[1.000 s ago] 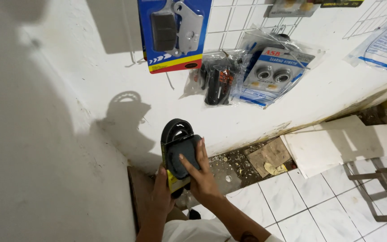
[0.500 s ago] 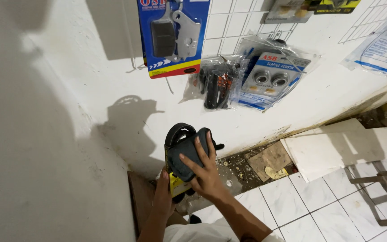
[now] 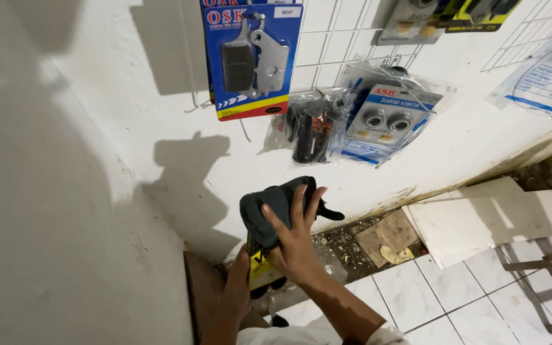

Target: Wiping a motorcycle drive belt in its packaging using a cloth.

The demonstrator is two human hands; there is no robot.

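Note:
My left hand (image 3: pixel 234 295) grips the lower edge of a yellow and black packaged part (image 3: pixel 260 267) from below. My right hand (image 3: pixel 294 237) presses a dark grey cloth (image 3: pixel 269 207) against the top of that package, fingers spread over it. A black piece (image 3: pixel 328 213) sticks out to the right past my fingers. Both hands are raised in front of a white wall (image 3: pixel 129 160), below packaged parts hanging on it.
A blue blister pack with brake pads (image 3: pixel 252 57), a clear bag of black parts (image 3: pixel 311 128) and a blue bearing pack (image 3: pixel 388 121) hang on a white wire grid. Loose white tiles (image 3: pixel 493 217), rubble (image 3: pixel 384 239) and a metal frame (image 3: pixel 544 281) lie on the tiled floor at right.
The camera and my hands have shifted so the hanging packs sit lower in view. My right hand has slid the cloth up over the top of the package, covering the black ring.

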